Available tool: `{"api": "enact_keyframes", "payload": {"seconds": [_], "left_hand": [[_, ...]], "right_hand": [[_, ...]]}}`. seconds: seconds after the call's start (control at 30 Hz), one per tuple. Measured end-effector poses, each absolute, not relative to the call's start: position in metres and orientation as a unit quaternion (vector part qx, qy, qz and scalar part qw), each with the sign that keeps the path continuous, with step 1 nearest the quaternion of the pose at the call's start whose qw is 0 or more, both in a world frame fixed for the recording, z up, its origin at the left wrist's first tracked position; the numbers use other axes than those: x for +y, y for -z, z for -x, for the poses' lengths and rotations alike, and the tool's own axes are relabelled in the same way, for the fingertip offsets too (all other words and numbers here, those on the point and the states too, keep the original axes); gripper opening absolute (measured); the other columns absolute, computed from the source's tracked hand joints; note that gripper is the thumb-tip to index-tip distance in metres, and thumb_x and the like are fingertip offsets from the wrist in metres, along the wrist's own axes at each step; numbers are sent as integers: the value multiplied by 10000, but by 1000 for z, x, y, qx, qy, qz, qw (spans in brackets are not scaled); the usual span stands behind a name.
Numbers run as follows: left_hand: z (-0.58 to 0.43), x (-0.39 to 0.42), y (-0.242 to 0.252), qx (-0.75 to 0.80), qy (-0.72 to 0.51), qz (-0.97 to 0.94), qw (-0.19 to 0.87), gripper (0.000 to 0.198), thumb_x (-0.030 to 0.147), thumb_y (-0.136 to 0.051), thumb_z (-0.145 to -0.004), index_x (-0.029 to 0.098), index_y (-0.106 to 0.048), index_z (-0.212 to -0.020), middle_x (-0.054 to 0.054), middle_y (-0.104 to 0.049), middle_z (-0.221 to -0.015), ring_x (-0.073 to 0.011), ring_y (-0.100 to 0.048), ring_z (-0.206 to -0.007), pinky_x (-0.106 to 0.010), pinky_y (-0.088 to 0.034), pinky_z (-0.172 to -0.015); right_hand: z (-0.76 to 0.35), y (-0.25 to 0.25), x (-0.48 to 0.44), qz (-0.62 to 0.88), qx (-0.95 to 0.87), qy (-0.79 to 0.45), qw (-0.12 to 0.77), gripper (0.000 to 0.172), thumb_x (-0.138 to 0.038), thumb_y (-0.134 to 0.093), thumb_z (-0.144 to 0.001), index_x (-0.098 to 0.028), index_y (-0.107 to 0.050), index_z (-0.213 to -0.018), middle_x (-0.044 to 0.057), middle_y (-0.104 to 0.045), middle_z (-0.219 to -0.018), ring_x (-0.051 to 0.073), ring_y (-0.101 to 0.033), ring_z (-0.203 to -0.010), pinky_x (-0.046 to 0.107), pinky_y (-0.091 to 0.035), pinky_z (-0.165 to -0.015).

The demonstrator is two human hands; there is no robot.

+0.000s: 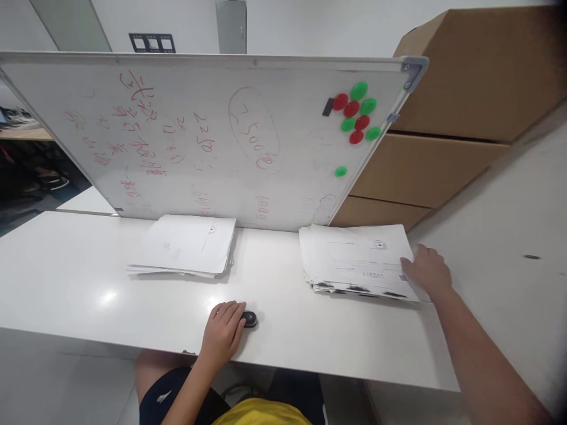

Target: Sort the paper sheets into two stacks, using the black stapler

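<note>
Though faint, "500" (257, 145) beyond left hand (222, 332)

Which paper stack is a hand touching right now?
The right stack, beside the cardboard boxes: the right hand rests on its edge. The left stack lies untouched.

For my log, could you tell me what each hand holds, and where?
Left hand rests fingertips on a small black object; right hand touches the right paper stack at its right edge. Whether either grips cannot be told.
</note>
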State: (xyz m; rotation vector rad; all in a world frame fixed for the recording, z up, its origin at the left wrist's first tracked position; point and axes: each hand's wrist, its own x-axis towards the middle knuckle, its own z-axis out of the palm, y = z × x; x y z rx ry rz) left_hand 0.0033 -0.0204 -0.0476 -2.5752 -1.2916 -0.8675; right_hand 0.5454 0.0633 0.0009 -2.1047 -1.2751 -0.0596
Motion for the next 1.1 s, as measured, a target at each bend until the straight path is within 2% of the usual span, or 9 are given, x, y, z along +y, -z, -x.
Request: {"api": "enact_keyframes", "payload": {"seconds": [0.07,0.13,0.27,0.37,0.53,0.63,0.8,0.9,1.1], "left_hand": [[9,-12,40,-444,288,842,103,321,191,-487,-890,193,-584,-1195,-97,-672,-1127,-280,-563,-1151,-423,-426,-939],[30,10,29,-477,282,818,154,315,226,-510,-883,210,-592,-1186,-98,-652,-1176,-318,-476,-1257,-462,-404,-971],[77,76,11,-530,201,808,162,523,391,-533,-865,143,-486,-1322,-160,-466,-1406,-379,-309,-1365,-548,-365,-1019],[96,107,22,-503,140,843,129,483,302,-466,-889,137,-470,-1342,-152,-448,-1422,-356,-358,-1345,-533,-375,-1030],[89,93,53,-446,220,851,171,452,45,-321,-872,185,-585,-1212,-82,-606,-1274,-272,-500,-1254,-451,-423,-999],[71,73,50,-426,271,847,167,433,28,-325,-868,180,-601,-1164,-86,-666,-1169,-242,-589,-1146,-433,-444,-970],[15,31,31,-383,282,876,71,437,-2,-347,-822,172,-573,-1152,-77,-708,-1019,-188,-663,-903,-361,-514,-842],[-22,1,31,-348,253,902,42,459,-18,-380,-800,143,-529,-1203,-111,-671,-1127,-205,-642,-983,-372,-502,-862],[-79,-39,42,-311,233,921,-34,448,2,-430,-806,169,-521,-1212,-88,-640,-1195,-222,-569,-1150,-379,-454,-932]], "right_hand": [[-530,-2,60,801,-522,84,282,529,-223,-567,-765,-3,-518,-1243,359,-506,-1261,448,-504,-1132,493,-375,-813],[-511,-7,55,763,-580,165,234,535,-223,-489,-830,-24,-448,-1324,322,-498,-1308,424,-519,-1127,475,-383,-821],[-452,-21,36,636,-686,268,229,421,-212,-468,-875,-98,-502,-1279,211,-614,-1235,326,-603,-1033,422,-389,-837],[-396,-13,12,569,-725,275,274,329,-206,-500,-882,-153,-553,-1202,143,-684,-1141,267,-636,-971,403,-377,-867],[-301,28,-21,566,-690,75,444,236,-229,-468,-902,-213,-607,-1093,99,-707,-1044,262,-619,-1004,428,-397,-901],[-248,35,-23,594,-580,-195,523,261,-372,-481,-897,-234,-622,-1067,102,-681,-1103,272,-603,-1018,434,-426,-891],[-195,17,-12,456,-335,-633,529,463,-566,-548,-814,-221,-612,-1116,97,-680,-1154,262,-622,-1036,380,-472,-856],[-195,14,-9,410,-235,-693,544,446,-541,-606,-760,-201,-646,-1045,80,-710,-1089,267,-632,-1036,365,-496,-830],[-247,30,-19,513,-175,-653,529,311,-274,-745,-582,-195,-665,-872,59,-758,-863,284,-696,-854,351,-527,-730]]}}
